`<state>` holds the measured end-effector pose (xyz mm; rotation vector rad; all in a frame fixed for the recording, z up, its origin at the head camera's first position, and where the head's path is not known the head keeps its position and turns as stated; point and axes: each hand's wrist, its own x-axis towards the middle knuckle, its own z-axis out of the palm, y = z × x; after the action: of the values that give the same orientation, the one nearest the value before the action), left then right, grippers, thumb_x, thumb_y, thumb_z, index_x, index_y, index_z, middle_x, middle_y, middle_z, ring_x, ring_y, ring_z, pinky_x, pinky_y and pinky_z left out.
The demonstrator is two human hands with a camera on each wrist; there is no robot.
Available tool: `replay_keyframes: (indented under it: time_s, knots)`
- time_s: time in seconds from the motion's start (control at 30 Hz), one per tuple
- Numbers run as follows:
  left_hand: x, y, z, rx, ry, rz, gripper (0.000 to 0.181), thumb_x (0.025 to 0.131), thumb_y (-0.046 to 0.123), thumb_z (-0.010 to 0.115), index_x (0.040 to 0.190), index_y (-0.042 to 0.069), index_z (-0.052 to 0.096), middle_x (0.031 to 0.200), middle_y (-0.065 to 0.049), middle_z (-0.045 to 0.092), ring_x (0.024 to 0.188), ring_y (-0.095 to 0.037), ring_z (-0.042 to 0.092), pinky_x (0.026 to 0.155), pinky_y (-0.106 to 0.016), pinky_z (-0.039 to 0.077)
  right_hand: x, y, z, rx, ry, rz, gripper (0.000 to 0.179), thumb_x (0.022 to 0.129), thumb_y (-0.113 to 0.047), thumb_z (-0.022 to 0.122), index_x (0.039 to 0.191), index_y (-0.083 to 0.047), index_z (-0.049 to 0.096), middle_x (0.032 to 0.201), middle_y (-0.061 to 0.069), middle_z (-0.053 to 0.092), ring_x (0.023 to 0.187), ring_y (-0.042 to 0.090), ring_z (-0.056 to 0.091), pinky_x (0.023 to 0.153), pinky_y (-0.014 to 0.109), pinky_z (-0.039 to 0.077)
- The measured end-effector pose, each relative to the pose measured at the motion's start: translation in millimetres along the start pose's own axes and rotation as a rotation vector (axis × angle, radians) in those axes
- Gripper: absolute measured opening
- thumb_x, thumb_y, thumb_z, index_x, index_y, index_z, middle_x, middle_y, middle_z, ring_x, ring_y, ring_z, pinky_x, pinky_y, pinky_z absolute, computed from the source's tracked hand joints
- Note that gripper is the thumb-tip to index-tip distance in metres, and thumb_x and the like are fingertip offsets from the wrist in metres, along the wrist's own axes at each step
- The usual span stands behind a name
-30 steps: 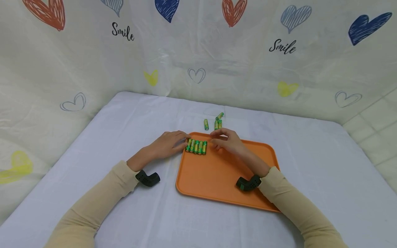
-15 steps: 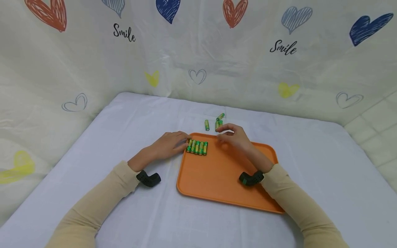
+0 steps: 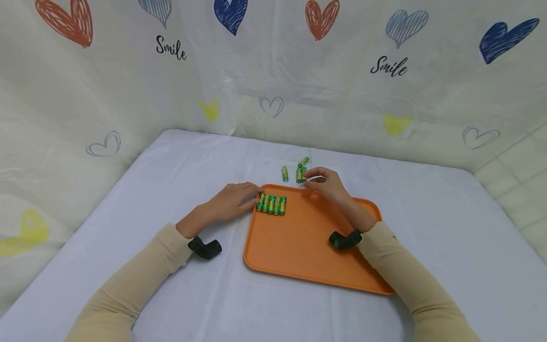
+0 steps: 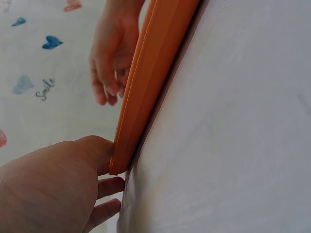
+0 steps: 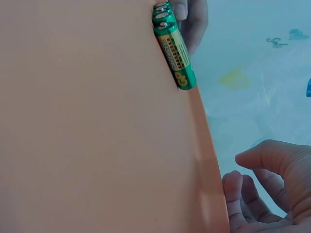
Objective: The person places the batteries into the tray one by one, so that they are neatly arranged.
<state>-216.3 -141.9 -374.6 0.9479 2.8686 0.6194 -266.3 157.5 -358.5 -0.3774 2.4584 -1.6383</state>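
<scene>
In the head view, a row of several green batteries (image 3: 271, 204) lies at the far left corner of an orange tray (image 3: 299, 247). My left hand (image 3: 232, 201) rests at that corner, its fingertips beside the leftmost battery; in the left wrist view its thumb touches the tray rim (image 4: 141, 97). Past the tray's far edge, my right hand (image 3: 328, 184) hovers near a pair of loose batteries (image 3: 298, 175). Seen from the right wrist, the thumb and fingers of the right hand (image 5: 286, 184) are bent and apart, with nothing between them.
Another loose battery (image 3: 285, 173) lies left of the pair, and one (image 3: 304, 162) lies slanted behind it. A white cloth covers the table (image 3: 192, 294). Behind stands a curtain (image 3: 273, 71) printed with hearts.
My right hand has moved from beside the battery row, right and away from me, to the loose batteries beyond the tray. The left hand has stayed at the corner.
</scene>
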Motion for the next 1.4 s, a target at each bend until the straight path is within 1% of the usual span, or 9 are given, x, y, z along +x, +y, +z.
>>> replay_keyframes:
  time_s: [0.17,0.4,0.47,0.6,0.73,0.8,0.9,1.2,1.4]
  knots:
    - [-0.5,0.9,-0.3,-0.005,0.006,0.008,0.044,0.104,0.035,0.045,0.141,0.012,0.051,0.141,-0.008,0.052,0.134,-0.023,0.045,0.107,-0.050,0.034,4.4,2,-3,-0.008,-0.019,-0.007,0.038,0.092,-0.009,0.066,0.125,0.007,0.057,0.129,0.025,0.055,0.091,0.006,0.063,0.082,0.025,0.053]
    - [-2.4,2.4,-2.0,-0.005,0.008,0.008,0.044,0.105,0.035,0.044,0.140,0.011,0.051,0.141,-0.008,0.052,0.133,-0.024,0.045,0.106,-0.050,0.034,10.7,-1,-3,-0.012,-0.016,0.015,0.041,0.092,-0.010,0.067,0.128,0.006,0.055,0.128,0.026,0.055,0.086,0.009,0.063,0.073,0.022,0.054]
    - [-2.2,2.7,-2.0,-0.005,0.006,0.004,0.044,0.104,0.036,0.044,0.141,0.011,0.051,0.141,-0.008,0.052,0.133,-0.025,0.045,0.106,-0.050,0.034,12.7,0,-3,-0.020,-0.015,0.015,0.042,0.092,-0.010,0.067,0.129,0.006,0.054,0.128,0.025,0.055,0.087,0.012,0.063,0.072,0.022,0.054]
    - [-0.7,2.7,-1.9,-0.001,-0.003,-0.010,0.044,0.104,0.036,0.044,0.141,0.012,0.051,0.141,-0.007,0.052,0.134,-0.023,0.045,0.107,-0.049,0.033,17.7,4,-4,-0.034,-0.015,0.013,0.043,0.092,-0.008,0.067,0.130,0.005,0.053,0.131,0.024,0.053,0.096,0.020,0.061,0.070,0.021,0.053]
    - [0.9,1.7,-0.8,0.006,-0.008,-0.002,0.043,0.105,0.036,0.044,0.140,0.012,0.051,0.140,-0.006,0.053,0.133,-0.022,0.046,0.106,-0.049,0.035,22.4,7,-4,-0.032,-0.008,0.018,0.043,0.091,-0.006,0.067,0.131,0.005,0.052,0.131,0.024,0.050,0.104,0.029,0.057,0.068,0.021,0.053]
    - [1.2,1.4,-0.6,0.009,-0.008,-0.003,0.043,0.104,0.036,0.044,0.140,0.013,0.052,0.140,-0.006,0.053,0.133,-0.021,0.046,0.106,-0.049,0.035,24.3,8,-5,-0.030,-0.009,0.021,0.044,0.091,-0.005,0.066,0.132,0.004,0.052,0.131,0.024,0.050,0.106,0.031,0.056,0.067,0.021,0.052]
    - [1.1,1.5,-0.9,0.007,-0.004,-0.009,0.044,0.104,0.036,0.045,0.140,0.013,0.051,0.140,-0.006,0.053,0.133,-0.022,0.046,0.107,-0.049,0.034,27.3,11,-6,-0.026,-0.020,0.029,0.047,0.091,-0.005,0.066,0.134,0.003,0.050,0.132,0.024,0.047,0.104,0.028,0.055,0.068,0.022,0.052]
    - [1.1,-0.7,2.5,0.016,0.003,0.002,0.042,0.105,0.035,0.044,0.140,0.014,0.052,0.140,-0.005,0.053,0.133,-0.021,0.046,0.106,-0.049,0.035,32.6,12,-8,-0.062,-0.058,0.102,0.059,0.090,-0.006,0.068,0.143,-0.001,0.044,0.138,0.024,0.045,0.076,0.015,0.055,0.065,0.022,0.049]
    - [1.0,-1.2,2.1,0.019,0.016,0.002,0.042,0.104,0.035,0.045,0.139,0.013,0.053,0.139,-0.006,0.054,0.132,-0.021,0.047,0.105,-0.049,0.035,37.4,10,-7,-0.069,-0.044,0.144,0.061,0.088,-0.005,0.070,0.144,-0.005,0.045,0.139,0.021,0.045,0.073,0.011,0.053,0.063,0.020,0.047]
